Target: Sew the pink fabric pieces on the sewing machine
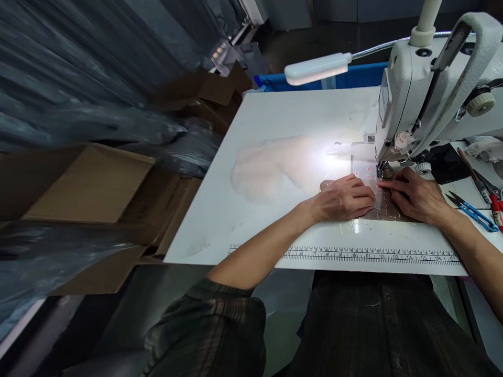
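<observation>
A white sewing machine [401,104] stands at the right, its presser foot [382,170] lowered close to a small translucent white piece with pink-red marks [368,176]. My left hand [345,198] lies palm down on the left side of that piece, fingers fairly flat. My right hand [417,196] rests to its right, index finger stretched out to the piece's edge just below the foot, the other fingers bent beneath. Under both hands is a brownish, see-through sheet [396,212]. What lies under my palms is hidden.
A lit lamp [318,69] shines onto the white table [220,209]. A printed ruler [353,255] runs along the front edge. Blue thread snips [473,212], red-handled tools and a dark flat object [450,162] lie at right. Cardboard boxes [90,183] stand left.
</observation>
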Motion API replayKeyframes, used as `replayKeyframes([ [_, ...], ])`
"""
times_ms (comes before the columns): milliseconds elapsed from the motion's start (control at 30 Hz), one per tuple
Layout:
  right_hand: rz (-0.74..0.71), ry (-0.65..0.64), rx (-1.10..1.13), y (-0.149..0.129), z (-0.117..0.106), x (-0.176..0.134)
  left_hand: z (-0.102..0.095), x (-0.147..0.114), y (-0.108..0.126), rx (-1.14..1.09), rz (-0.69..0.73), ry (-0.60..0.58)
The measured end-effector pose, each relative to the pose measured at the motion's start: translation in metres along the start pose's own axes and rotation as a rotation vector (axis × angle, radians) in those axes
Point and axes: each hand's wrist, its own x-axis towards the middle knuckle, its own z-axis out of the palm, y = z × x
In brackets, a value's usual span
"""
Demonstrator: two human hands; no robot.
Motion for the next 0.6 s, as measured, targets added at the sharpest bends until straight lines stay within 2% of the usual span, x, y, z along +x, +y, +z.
replayKeyframes([
  [400,-0.023,0.052,-0.006,-0.004,-0.001,-0.001,-0.008,0.000,0.007,0.010,0.038,-0.015],
  [600,-0.127,0.034,-0.010,0.001,0.000,-0.003,-0.015,0.010,0.003,-0.007,0.061,-0.114],
])
